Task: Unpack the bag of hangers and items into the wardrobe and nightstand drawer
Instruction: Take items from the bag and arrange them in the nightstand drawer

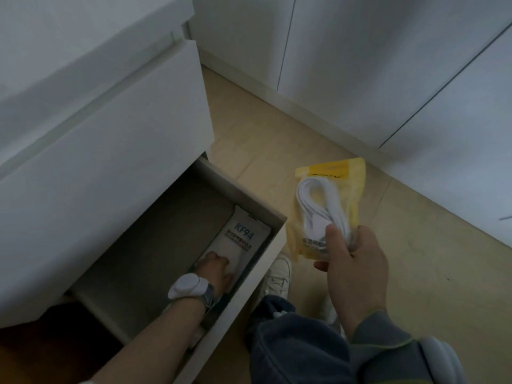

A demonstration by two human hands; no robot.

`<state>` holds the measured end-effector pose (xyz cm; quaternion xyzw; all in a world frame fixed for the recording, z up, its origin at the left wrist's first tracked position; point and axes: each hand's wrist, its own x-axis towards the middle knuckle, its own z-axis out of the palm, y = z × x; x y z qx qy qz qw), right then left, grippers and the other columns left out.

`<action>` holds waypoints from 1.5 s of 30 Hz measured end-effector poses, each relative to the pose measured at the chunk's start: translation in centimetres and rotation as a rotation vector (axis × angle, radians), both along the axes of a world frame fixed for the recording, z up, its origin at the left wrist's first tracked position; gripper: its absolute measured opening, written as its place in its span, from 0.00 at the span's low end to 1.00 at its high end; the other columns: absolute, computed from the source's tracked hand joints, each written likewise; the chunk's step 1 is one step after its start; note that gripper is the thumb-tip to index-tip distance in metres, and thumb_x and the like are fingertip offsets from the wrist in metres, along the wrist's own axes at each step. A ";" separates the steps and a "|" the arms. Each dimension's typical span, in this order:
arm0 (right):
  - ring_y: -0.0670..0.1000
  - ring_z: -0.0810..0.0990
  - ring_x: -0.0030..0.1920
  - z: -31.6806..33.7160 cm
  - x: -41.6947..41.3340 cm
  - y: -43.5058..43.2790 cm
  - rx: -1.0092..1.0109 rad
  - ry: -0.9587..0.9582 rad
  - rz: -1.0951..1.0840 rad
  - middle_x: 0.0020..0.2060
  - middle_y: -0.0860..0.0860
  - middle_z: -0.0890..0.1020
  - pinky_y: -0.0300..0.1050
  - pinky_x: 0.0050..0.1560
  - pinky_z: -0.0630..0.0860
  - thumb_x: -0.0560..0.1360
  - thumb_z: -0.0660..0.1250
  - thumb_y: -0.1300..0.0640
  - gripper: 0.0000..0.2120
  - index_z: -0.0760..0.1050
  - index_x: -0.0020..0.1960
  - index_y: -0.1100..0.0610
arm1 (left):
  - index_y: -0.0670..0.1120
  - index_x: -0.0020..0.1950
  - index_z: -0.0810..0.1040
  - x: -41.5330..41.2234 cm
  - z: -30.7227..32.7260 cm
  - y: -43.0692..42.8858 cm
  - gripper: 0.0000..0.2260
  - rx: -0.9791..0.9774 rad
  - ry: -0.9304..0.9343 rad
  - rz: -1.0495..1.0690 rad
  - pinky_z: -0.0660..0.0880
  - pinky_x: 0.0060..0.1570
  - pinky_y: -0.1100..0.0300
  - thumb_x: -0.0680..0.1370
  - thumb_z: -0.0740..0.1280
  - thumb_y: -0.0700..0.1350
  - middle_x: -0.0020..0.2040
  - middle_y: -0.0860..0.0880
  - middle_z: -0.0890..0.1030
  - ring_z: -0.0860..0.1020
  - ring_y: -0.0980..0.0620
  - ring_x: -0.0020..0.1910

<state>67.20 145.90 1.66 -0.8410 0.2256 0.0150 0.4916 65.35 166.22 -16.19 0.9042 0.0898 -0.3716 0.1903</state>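
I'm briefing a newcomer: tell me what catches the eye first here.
The yellow pouch with a coiled white cable, held up by the right hand at centre right. Lower left, the left hand holds a KF94 mask pack inside the open drawer.

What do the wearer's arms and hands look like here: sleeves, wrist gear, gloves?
Both hands are ungloved. Left hand: forearm uncovered, a round white device on a grey strap at the wrist. Right hand: grey sleeve with a yellow-green seam near the cuff; a pale rounded device sits further up it.
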 end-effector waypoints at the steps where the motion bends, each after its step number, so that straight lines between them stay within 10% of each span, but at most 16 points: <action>1: 0.56 0.81 0.38 0.0 0.0 0.1 0.010 0.002 0.009 0.40 0.55 0.78 0.45 0.31 0.81 0.77 0.62 0.51 0.12 0.71 0.44 0.61 | 0.45 0.67 0.70 -0.4 -0.4 0.4 0.21 0.000 0.013 0.009 0.70 0.62 0.58 0.77 0.63 0.53 0.68 0.43 0.66 0.72 0.43 0.62; 11: 0.52 0.81 0.39 -0.2 0.4 1.9 0.015 0.036 0.137 0.42 0.53 0.79 0.37 0.28 0.79 0.77 0.62 0.52 0.10 0.72 0.46 0.60 | 0.44 0.68 0.71 -3.8 -3.0 2.8 0.18 -0.080 0.025 0.005 0.66 0.63 0.63 0.79 0.59 0.45 0.70 0.45 0.64 0.72 0.46 0.64; 16: 0.54 0.81 0.37 -0.1 0.6 3.4 -0.014 0.060 0.207 0.41 0.55 0.79 0.43 0.31 0.80 0.77 0.62 0.52 0.09 0.72 0.45 0.59 | 0.42 0.40 0.84 -3.0 -3.3 4.2 0.06 -0.220 -0.017 0.005 0.71 0.48 0.71 0.65 0.72 0.40 0.44 0.50 0.82 0.81 0.51 0.44; 20: 0.52 0.82 0.35 -0.2 0.7 4.2 -0.036 0.089 0.250 0.40 0.54 0.80 0.50 0.34 0.81 0.77 0.62 0.52 0.09 0.72 0.45 0.58 | 0.40 0.61 0.77 -3.2 -1.8 5.1 0.14 -0.186 -0.150 0.286 0.70 0.56 0.62 0.79 0.59 0.43 0.60 0.42 0.76 0.76 0.45 0.58; 25: 0.51 0.82 0.35 -1.2 1.1 6.2 -0.029 0.151 0.321 0.40 0.53 0.80 0.43 0.31 0.79 0.78 0.62 0.51 0.08 0.72 0.45 0.56 | 0.40 0.48 0.77 -2.2 1.0 6.2 0.08 -0.587 -0.135 0.943 0.77 0.42 0.60 0.81 0.60 0.41 0.43 0.44 0.79 0.77 0.47 0.44; 29: 0.54 0.82 0.37 -2.3 1.5 7.2 -0.049 0.196 0.368 0.40 0.54 0.81 0.51 0.38 0.81 0.76 0.63 0.49 0.10 0.74 0.49 0.56 | 0.43 0.44 0.77 -1.2 3.3 6.6 0.08 -0.722 -0.105 1.072 0.76 0.33 0.67 0.80 0.60 0.40 0.42 0.45 0.79 0.76 0.52 0.39; 45: 0.54 0.79 0.46 -7.6 0.4 13.2 -0.192 0.500 0.779 0.45 0.54 0.79 0.43 0.43 0.74 0.78 0.62 0.54 0.10 0.76 0.52 0.59 | 0.39 0.60 0.76 -6.0 7.5 14.6 0.15 0.038 -0.216 0.551 0.71 0.55 0.58 0.75 0.67 0.42 0.55 0.41 0.81 0.78 0.44 0.56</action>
